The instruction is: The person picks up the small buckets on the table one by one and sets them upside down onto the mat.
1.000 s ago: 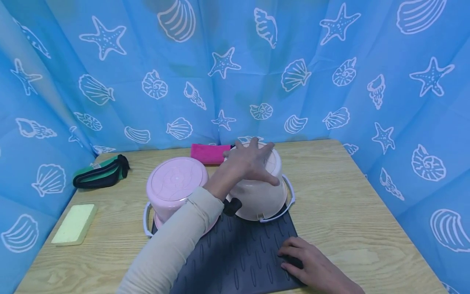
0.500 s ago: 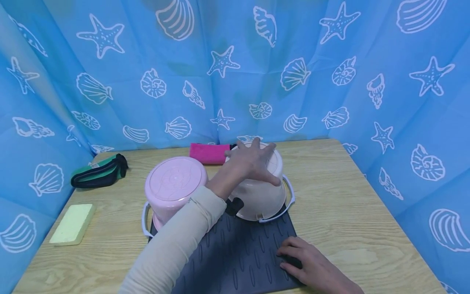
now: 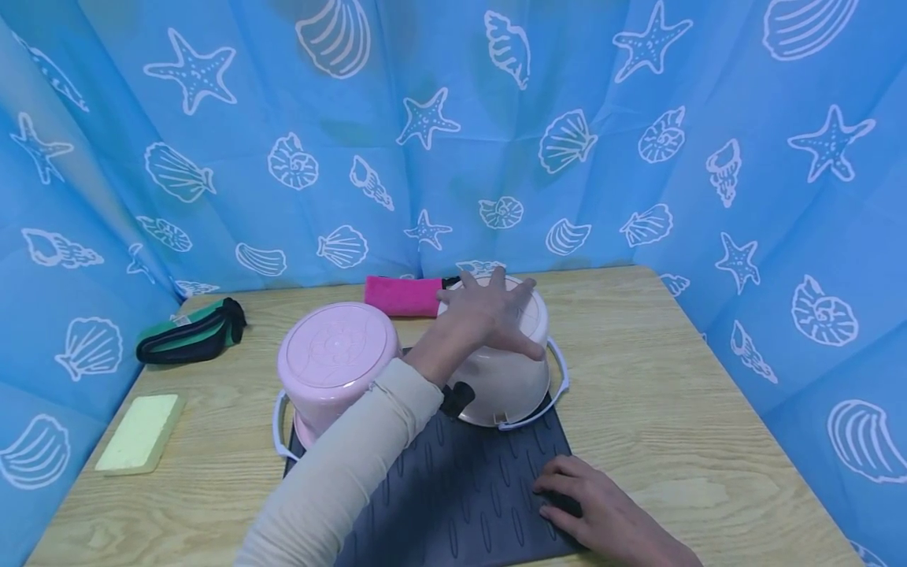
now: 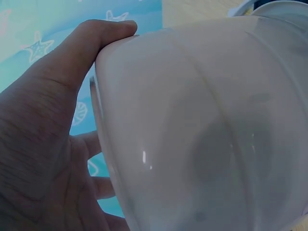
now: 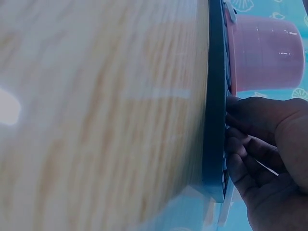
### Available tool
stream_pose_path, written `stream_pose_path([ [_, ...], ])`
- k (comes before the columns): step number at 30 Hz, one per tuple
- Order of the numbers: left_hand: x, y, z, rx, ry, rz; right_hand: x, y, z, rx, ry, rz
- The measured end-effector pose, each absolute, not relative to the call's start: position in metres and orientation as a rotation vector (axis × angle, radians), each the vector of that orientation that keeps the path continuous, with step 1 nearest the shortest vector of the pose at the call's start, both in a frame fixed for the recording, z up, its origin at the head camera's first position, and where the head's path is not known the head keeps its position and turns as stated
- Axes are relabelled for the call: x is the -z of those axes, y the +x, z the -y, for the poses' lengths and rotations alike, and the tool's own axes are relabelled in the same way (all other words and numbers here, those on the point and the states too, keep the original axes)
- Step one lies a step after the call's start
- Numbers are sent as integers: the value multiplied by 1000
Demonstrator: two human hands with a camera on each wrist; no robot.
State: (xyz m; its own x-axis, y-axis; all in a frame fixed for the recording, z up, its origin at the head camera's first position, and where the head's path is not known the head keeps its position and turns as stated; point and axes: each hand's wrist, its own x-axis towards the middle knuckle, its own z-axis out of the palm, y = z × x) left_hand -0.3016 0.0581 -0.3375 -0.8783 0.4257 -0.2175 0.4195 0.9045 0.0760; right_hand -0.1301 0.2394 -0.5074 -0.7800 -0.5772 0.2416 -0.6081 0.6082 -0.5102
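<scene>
A cream bucket (image 3: 506,390) stands upside down on a black ribbed mat (image 3: 439,512), its pale handle hanging at the right. My left hand (image 3: 489,316) lies spread over its upturned base, with the thumb (image 4: 108,30) along the base edge in the left wrist view. To the left, an upturned pink bucket (image 3: 336,346) stands on the same mat, partly hidden by my left sleeve. My right hand (image 3: 598,508) rests on the mat's right edge with loosely bent fingers and holds nothing; in the right wrist view its fingertips (image 5: 235,144) touch the mat's top.
Behind the buckets lies a bright pink pouch (image 3: 402,297). A green and black case (image 3: 191,335) and a pale yellow sponge (image 3: 140,435) lie on the left of the wooden table (image 3: 680,409). A blue seashell-patterned curtain (image 3: 453,173) encloses the back and sides.
My left hand and the cream bucket's base shift very slightly to the right. The view drifts a little, and my right hand stays on the mat's edge.
</scene>
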Motion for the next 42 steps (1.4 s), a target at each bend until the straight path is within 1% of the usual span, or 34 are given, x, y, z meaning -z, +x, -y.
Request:
stream_pose_path([
  [7, 339, -301, -55, -36, 647, -2847, 508, -131, -236, -906, 1034, 2770],
  [13, 337, -292, -40, -72, 778, -2930, 508, -132, -233, -901, 1060, 2734],
  [21, 332, -254, -7, -325, 1076, -3110, 506, -134, -233, -881, 1076, 2704],
  [27, 345, -225, 15, -466, 1309, -3196, 505, -135, -232, -871, 1090, 2664],
  [31, 358, -209, 26, -608, 1419, -3194, 506, -135, -234, -870, 1096, 2662],
  [35, 370, -195, 34, -722, 1446, -3166, 506, -135, -237, -859, 1094, 2675],
  [42, 384, -175, 50, -803, 1342, -3136, 506, -134, -237, -839, 1084, 2726],
])
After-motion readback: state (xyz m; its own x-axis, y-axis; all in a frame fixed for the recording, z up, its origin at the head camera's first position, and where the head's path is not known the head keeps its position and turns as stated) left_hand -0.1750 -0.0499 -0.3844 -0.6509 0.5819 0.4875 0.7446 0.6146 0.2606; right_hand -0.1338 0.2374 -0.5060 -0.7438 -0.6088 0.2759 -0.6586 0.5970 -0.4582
